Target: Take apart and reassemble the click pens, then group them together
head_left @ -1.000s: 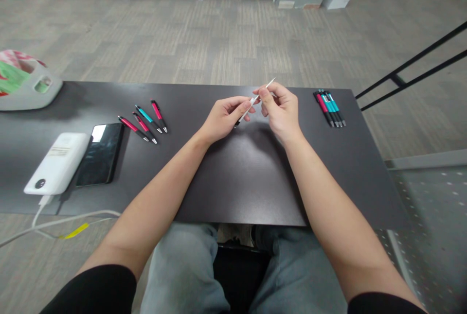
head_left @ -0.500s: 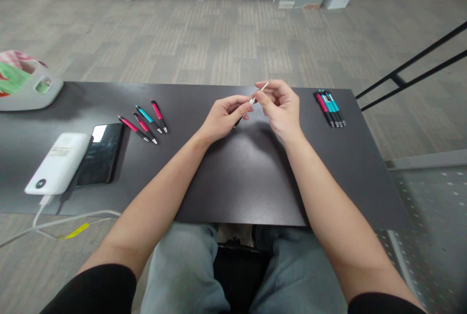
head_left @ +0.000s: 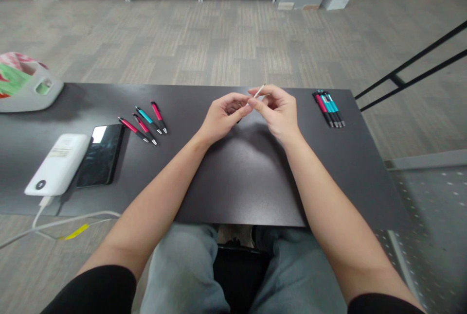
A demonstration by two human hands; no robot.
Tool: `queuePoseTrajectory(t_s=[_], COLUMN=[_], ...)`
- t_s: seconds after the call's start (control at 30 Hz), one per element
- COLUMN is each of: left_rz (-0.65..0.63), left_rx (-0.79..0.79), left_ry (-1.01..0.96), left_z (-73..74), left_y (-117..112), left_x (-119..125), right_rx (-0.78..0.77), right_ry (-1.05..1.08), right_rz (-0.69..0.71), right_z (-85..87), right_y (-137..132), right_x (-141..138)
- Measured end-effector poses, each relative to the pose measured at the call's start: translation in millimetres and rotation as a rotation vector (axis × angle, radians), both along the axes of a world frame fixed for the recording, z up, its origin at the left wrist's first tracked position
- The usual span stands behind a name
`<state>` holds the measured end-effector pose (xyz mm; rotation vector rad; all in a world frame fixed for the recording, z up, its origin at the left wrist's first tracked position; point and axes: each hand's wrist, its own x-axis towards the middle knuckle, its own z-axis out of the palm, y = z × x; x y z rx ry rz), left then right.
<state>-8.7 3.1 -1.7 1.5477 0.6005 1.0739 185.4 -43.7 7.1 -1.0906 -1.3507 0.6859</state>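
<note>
Both my hands meet above the middle of the black table (head_left: 255,183). My left hand (head_left: 222,119) is curled around a dark pen part that is mostly hidden in its fingers. My right hand (head_left: 277,110) pinches a thin white pen refill (head_left: 259,91), whose tip sticks up past the fingers. The fingertips of the two hands touch. Several red and teal pens (head_left: 144,122) lie loose to the left. A tight bundle of red and teal pens (head_left: 329,108) lies near the right edge.
A black phone (head_left: 100,154) and a white power bank (head_left: 58,163) with a white cable (head_left: 62,219) lie at the left. A grey container (head_left: 27,88) with red and green contents sits far left. Black metal rails (head_left: 412,73) stand to the right.
My right hand has moved left and down toward my left hand, and less of the white refill shows above the fingers now.
</note>
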Motion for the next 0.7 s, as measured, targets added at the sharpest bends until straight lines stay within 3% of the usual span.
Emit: queuePoseTrajectory(t_s=[0.17, 0.43, 0.7], left_rz=[0.034, 0.019, 0.026], left_rx=[0.009, 0.050, 0.074], left_ry=[-0.020, 0.033, 0.057], left_z=[1.3, 4.4, 6.5], left_y=[1.0, -0.7, -1.9], left_x=[-0.3, -1.7, -2.6], right_rx=[-0.014, 0.023, 0.004], right_ry=[0.034, 0.036, 0.011], right_rz=[-0.034, -0.062, -0.090], right_z=[4.5, -1.8, 9.1], right_y=[-1.9, 1.0, -4.2], right_x=[-1.0, 0.1, -3.4])
